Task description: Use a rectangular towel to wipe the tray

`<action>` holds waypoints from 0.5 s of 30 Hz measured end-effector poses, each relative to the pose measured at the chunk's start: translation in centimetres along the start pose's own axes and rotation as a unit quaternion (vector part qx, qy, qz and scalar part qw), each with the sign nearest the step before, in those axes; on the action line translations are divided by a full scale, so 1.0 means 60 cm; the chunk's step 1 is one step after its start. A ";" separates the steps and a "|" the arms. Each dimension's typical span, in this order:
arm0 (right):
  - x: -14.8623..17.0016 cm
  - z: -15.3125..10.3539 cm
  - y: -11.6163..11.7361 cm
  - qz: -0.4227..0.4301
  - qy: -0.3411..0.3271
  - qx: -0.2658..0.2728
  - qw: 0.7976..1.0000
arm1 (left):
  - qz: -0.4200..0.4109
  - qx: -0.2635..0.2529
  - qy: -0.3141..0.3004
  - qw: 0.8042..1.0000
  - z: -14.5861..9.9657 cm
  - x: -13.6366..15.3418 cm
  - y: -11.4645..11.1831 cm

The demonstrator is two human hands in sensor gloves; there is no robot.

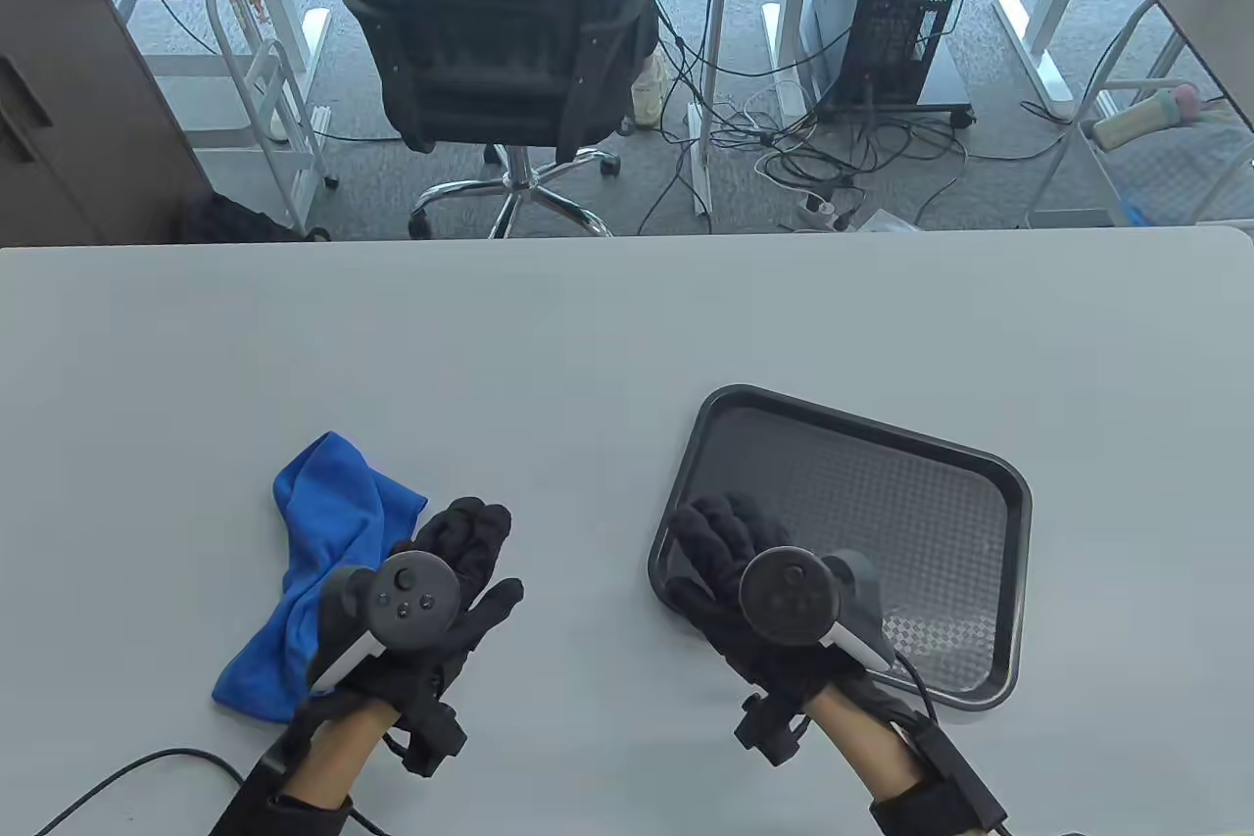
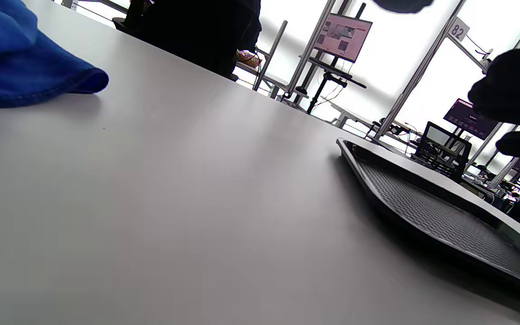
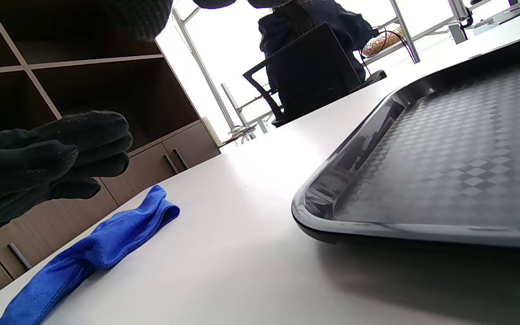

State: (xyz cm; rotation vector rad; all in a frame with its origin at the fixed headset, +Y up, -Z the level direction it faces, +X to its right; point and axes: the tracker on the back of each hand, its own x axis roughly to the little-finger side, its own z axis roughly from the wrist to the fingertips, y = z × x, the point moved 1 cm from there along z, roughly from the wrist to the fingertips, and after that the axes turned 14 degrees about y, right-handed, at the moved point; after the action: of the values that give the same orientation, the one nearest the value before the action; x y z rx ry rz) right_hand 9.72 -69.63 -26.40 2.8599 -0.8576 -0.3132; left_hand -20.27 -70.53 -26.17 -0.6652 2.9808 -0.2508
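Observation:
A crumpled blue towel [image 1: 313, 552] lies on the grey table at the near left; it also shows in the left wrist view [image 2: 25, 67] and the right wrist view [image 3: 97, 248]. The black textured tray [image 1: 882, 503] lies at the near right and holds nothing; it also shows in the left wrist view [image 2: 445, 212] and the right wrist view [image 3: 445, 149]. My left hand [image 1: 470, 552] is open with fingers stretched forward, just right of the towel, holding nothing. My right hand [image 1: 710, 547] is open over the tray's near-left corner; I cannot tell whether it touches it.
The grey table [image 1: 588, 336] is bare beyond the towel and tray. Its far edge runs across the middle of the table view. Behind it stand an office chair [image 1: 500, 42] and a computer tower [image 1: 901, 3]. A cable [image 1: 127, 777] trails at the near left.

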 end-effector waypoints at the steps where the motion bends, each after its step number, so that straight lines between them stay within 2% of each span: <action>1: 0.001 0.001 0.001 0.000 0.002 -0.003 1.000 | 0.000 0.000 0.000 1.000 0.000 0.000 -0.001; 15: 0.007 0.003 0.000 0.004 0.015 -0.005 1.000 | 0.004 0.010 0.000 1.000 0.001 -0.002 -0.006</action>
State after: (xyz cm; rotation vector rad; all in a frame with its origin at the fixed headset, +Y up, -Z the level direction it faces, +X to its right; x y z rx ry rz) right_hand 10.03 -69.85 -26.62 2.8439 -0.8609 -0.2728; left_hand -20.01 -70.80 -26.14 -0.6503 2.9759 -0.2781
